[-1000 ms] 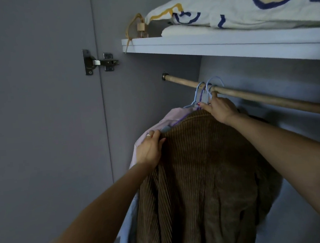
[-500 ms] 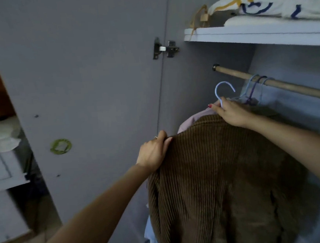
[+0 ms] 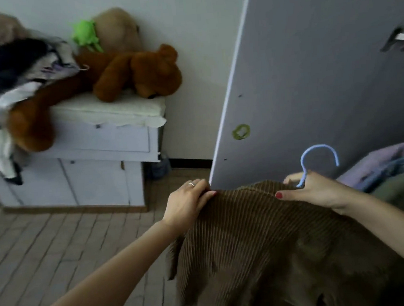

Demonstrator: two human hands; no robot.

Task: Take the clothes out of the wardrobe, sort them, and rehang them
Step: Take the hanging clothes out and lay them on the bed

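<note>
Right hand [image 3: 316,193], at centre right of the frame, is clamped around the neck of a blue hanger [image 3: 317,160], the hook rising between its fingers, thumb stretched left along the top of a brown corduroy coat [image 3: 263,244]. Left hand [image 3: 188,203], just left of centre, pinches the coat's left shoulder edge, fingers curled over the fold. Between the two hands the coat hangs down toward the bottom edge, filling the lower right of the frame, clear of the grey wardrobe door [image 3: 322,71] that stands behind it at upper right. Judging by the thick ribbed cloth and the deep folds, it looks heavy for a garment, soft and floppy, not slippery and not fragile; it should sag wherever it is unsupported. The hanger neck seems the best hold, since it carries the whole weight, with a second grip at a shoulder to stop swinging or sliding off. More clothes [image 3: 390,162] show at the right edge. At upper left, a teddy bear [image 3: 139,73] lies on a white cabinet [image 3: 103,141] beside a blurred heap of garments [image 3: 13,68]
</note>
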